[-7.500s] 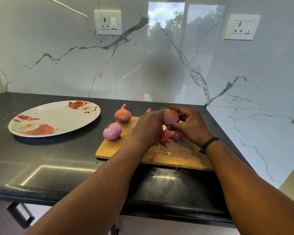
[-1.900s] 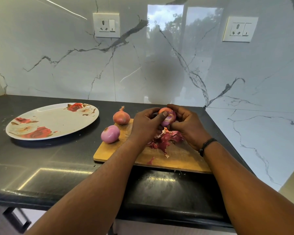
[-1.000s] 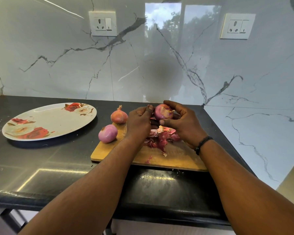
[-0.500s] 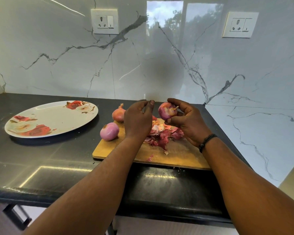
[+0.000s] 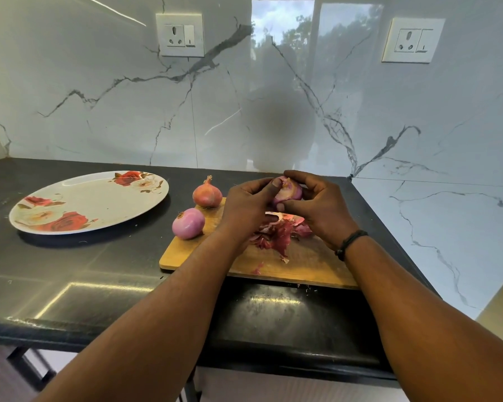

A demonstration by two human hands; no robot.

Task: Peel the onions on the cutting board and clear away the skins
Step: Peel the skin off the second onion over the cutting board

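Left thumb now pressed to top of onion; half a second ago clear of it, fingers curled apart from bulb. Left hand closed in beside right hand. Right fingers wrapped over onion from behind, thumb under; grip as before. Onion held above far edge of board, patchily peeled, purple flesh showing. Skins heaped mid-board beneath hands, scraps nearer front edge. Peeled onion at board's left edge, unmoved. Unpeeled onion at far left corner, unmoved. Black band on right wrist. Board on dark counter, near its right end. Floral plate left of board, apart. Marble wall behind, two sockets.
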